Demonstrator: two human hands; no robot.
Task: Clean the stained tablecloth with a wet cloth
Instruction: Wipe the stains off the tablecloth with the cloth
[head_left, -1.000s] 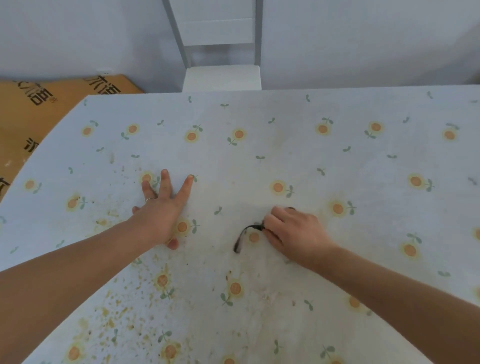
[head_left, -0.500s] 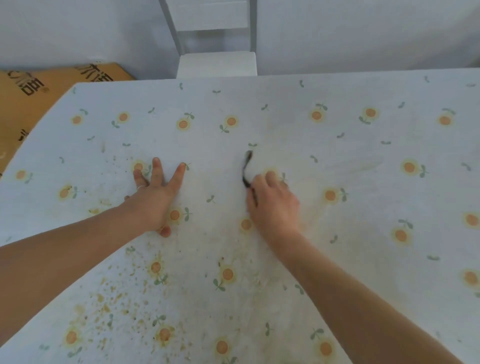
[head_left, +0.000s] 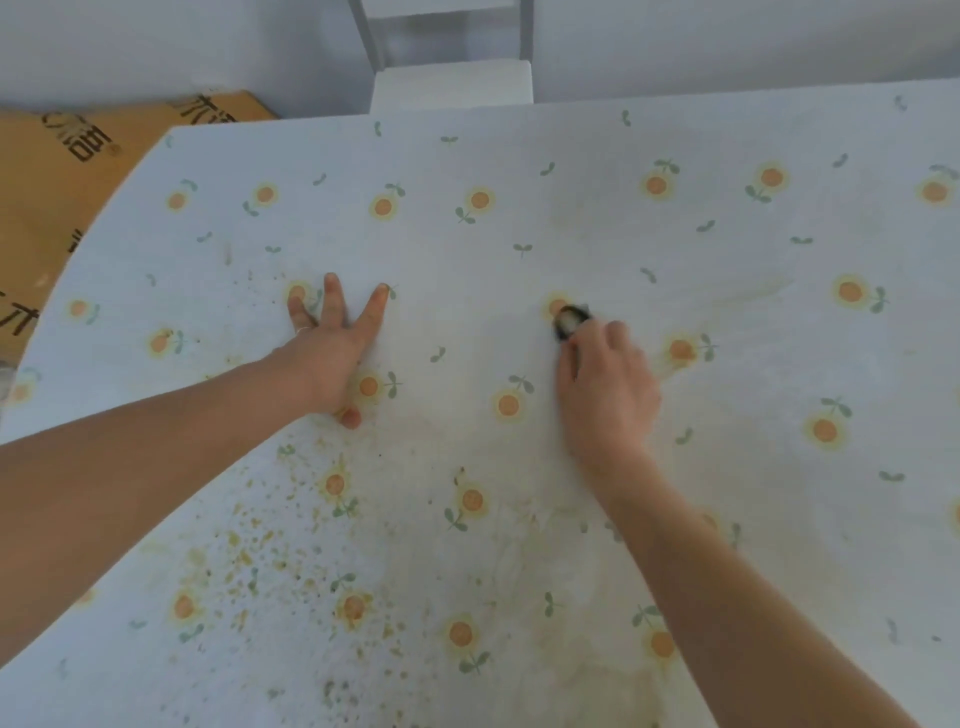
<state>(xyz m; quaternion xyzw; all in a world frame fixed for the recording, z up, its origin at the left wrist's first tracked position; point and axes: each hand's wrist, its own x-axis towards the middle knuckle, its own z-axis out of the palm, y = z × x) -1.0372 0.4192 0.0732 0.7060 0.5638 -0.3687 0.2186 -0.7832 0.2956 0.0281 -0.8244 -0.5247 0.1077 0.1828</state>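
The right hand (head_left: 608, 384) is pushing the cloth (head_left: 570, 318) away from the near edge. A second ago it was rubbing closer to the person, and now it is working toward the middle of the tablecloth (head_left: 727, 260). Its fingers are curling over the cloth and gripping it, so only a dark-edged tip is showing. The left hand (head_left: 335, 353) is staying flat with fingers spread, pinning the fabric toward the left edge. The stroke is travelling over faint smears — the orange specks (head_left: 249, 551) by the near-left corner are probably still waiting for a wipe.
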